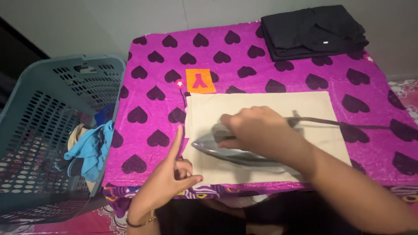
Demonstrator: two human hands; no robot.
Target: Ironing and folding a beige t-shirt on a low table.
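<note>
At centre of worktop, right hand [254,128] grips handle of grey metal clothes iron [235,150] on flat cream rectangular cloth [261,102]. Left hand [174,174] at 7 o'clock, index finger up, thumb pinning cloth's edge. Risk: iron nose points toward left fingers, likely burn; dwelling could scorch cloth; dark cord [348,125] at 3 o'clock may snag. Magenta heart-print cover [152,95]; folded black garment [313,30] at 1 o'clock; grey-blue plastic laundry basket [48,130] at 9 o'clock.
</note>
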